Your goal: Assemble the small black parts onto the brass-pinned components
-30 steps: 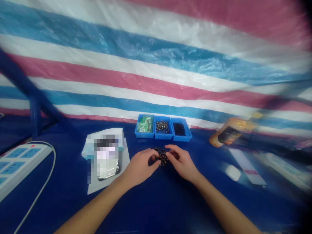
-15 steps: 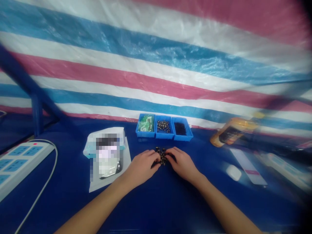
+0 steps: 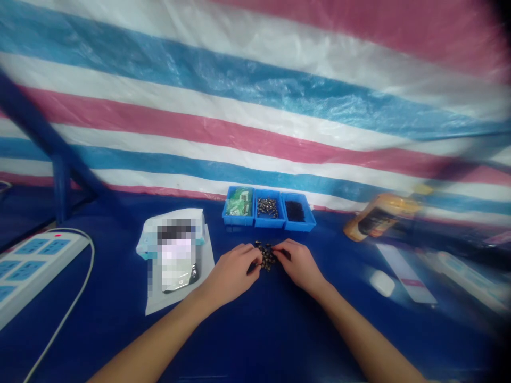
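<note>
The left hand and right hand are pinching narrowly at a clump of dark screws, which is lying at twelve o'clock between them, its long axis pointing away from the person, about equally near both hands.

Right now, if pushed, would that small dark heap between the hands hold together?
The heap looks like many loose small metal parts, so it would probably spread apart. Pieces seem fiddly to pinch, and may slide on the smooth blue sheet.

Nothing legible: orange jar label blurred, white packet print pixelated.
</note>
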Action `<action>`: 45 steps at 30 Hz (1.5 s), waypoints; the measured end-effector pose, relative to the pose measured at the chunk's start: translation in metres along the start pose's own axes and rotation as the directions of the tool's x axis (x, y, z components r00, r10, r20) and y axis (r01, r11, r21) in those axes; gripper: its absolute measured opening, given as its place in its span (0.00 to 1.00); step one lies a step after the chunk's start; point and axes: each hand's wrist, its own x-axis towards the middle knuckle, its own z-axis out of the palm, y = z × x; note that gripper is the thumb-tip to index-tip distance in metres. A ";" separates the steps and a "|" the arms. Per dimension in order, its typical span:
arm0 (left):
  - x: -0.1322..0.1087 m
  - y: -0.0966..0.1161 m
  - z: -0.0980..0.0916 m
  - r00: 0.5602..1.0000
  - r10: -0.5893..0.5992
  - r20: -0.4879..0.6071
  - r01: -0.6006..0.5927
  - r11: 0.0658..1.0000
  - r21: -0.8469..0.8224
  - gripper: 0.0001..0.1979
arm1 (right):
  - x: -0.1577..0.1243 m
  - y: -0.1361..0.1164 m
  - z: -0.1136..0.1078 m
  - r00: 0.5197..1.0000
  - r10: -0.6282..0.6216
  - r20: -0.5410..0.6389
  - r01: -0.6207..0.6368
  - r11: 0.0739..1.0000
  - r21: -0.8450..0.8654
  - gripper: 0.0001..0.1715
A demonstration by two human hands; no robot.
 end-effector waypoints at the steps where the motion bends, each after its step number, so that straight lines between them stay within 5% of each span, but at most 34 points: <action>1: 0.000 0.000 0.000 1.000 -0.001 -0.013 0.001 1.000 -0.011 0.05 | 0.000 0.000 0.000 1.000 -0.001 -0.002 0.001 1.000 0.006 0.08; 6: 0.002 0.000 0.000 0.991 -0.044 -0.123 0.025 0.988 -0.150 0.05 | -0.001 -0.007 -0.005 0.998 -0.027 -0.060 0.031 0.998 0.061 0.08; 13: 0.002 0.002 -0.005 0.945 -0.044 -0.324 -0.044 0.965 -0.257 0.02 | -0.008 -0.022 -0.009 0.966 -0.252 -0.065 0.260 0.928 0.266 0.14; 23: 0.002 0.002 0.000 0.964 -0.050 -0.260 -0.029 0.956 -0.292 0.02 | -0.008 -0.025 -0.011 0.953 -0.296 -0.056 0.302 0.935 0.189 0.12; 28: 0.001 0.004 -0.003 0.963 -0.105 -0.249 0.026 0.953 -0.302 0.04 | -0.010 -0.028 -0.015 0.979 -0.206 -0.006 0.204 0.962 0.182 0.10; 32: 0.001 0.004 -0.007 0.961 -0.116 -0.252 0.038 0.955 -0.295 0.05 | -0.007 -0.026 -0.015 0.999 -0.053 0.004 0.050 0.958 0.282 0.21; 36: 0.000 0.005 -0.007 0.967 -0.081 -0.240 0.019 0.967 -0.253 0.07 | -0.002 -0.021 -0.009 0.985 0.167 -0.040 -0.114 0.809 0.577 0.14; 39: -0.001 0.006 -0.006 0.975 -0.060 -0.213 0.010 0.974 -0.226 0.07 | 0.001 -0.017 -0.007 0.972 0.234 -0.020 -0.161 0.723 0.671 0.31; 41: -0.001 0.006 -0.005 0.982 -0.044 -0.181 0.011 0.983 -0.184 0.06 | 0.001 -0.015 -0.008 0.975 0.223 -0.014 -0.168 0.771 0.615 0.32; 45: -0.001 0.003 -0.001 0.995 0.025 -0.094 -0.027 1.000 -0.014 0.05 | -0.001 -0.010 -0.013 0.987 0.143 -0.074 -0.113 0.940 0.321 0.16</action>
